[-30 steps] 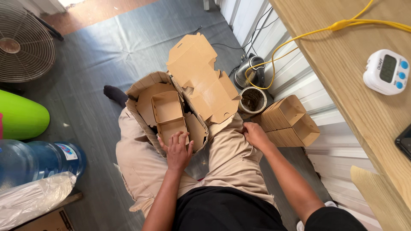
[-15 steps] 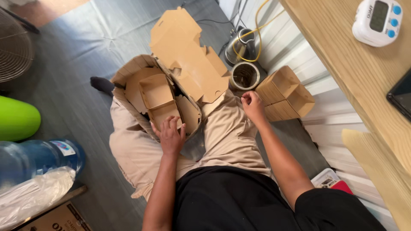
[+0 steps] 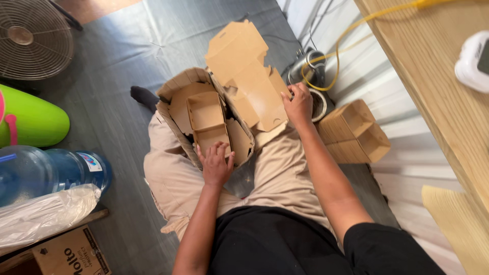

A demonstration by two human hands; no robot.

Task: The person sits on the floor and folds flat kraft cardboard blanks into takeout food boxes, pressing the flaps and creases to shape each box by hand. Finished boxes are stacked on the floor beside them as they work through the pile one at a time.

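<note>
Brown cardboard boxes on the lap — one folded, one still flat

The small folded brown cardboard box (image 3: 208, 122) sits open-topped in a nest of cardboard flaps; the flat unfolded brown cardboard box blank (image 3: 247, 76) stands tilted just beside it, on its right, its creased panels spread.

Daylight comes in from the top of my view, brightest on the wooden floor strip (image 3: 97, 6) and the pale corrugated wall (image 3: 407, 147) on my right. It is soft and even, with no hard shadows; only a faint dark patch sits under the cardboard box (image 3: 204, 114) on my lap. The grey mat (image 3: 117, 81) shows a dull sheen. The white timer (image 3: 473, 61) nearly washes out. My left hand (image 3: 216, 163) and right hand (image 3: 299, 104) look sharp. Edges bend slightly, and the water bottle (image 3: 46, 173) at the left is a bit soft.
</note>
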